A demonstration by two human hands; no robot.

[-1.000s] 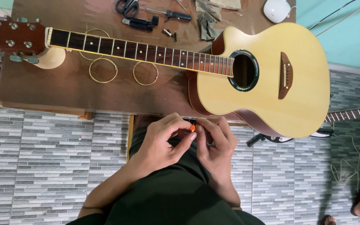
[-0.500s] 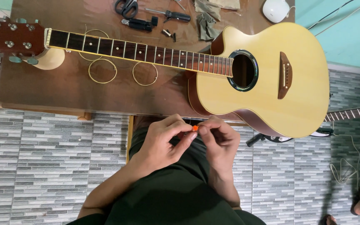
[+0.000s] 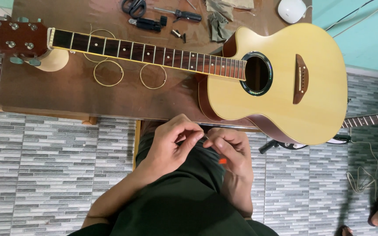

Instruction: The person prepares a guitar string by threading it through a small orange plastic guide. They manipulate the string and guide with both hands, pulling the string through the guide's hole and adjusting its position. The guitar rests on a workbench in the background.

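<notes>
No strings are fitted on the acoustic guitar (image 3: pixel 281 83); coiled strings (image 3: pixel 108 73) lie untouched (far left). A small orange piece (image 3: pixel 222 161) is pinched by the right hand (image 3: pixel 230 153), a thin wire by the left hand (image 3: pixel 171 142).

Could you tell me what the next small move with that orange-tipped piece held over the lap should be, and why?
Probably draw the hands apart to free the thin string. The left hand and right hand pinch it between them near the orange bit, while the guitar on the table lies bare of strings, with coiled strings beside its neck.

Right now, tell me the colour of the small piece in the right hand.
Orange piece; head view shows it.
</notes>
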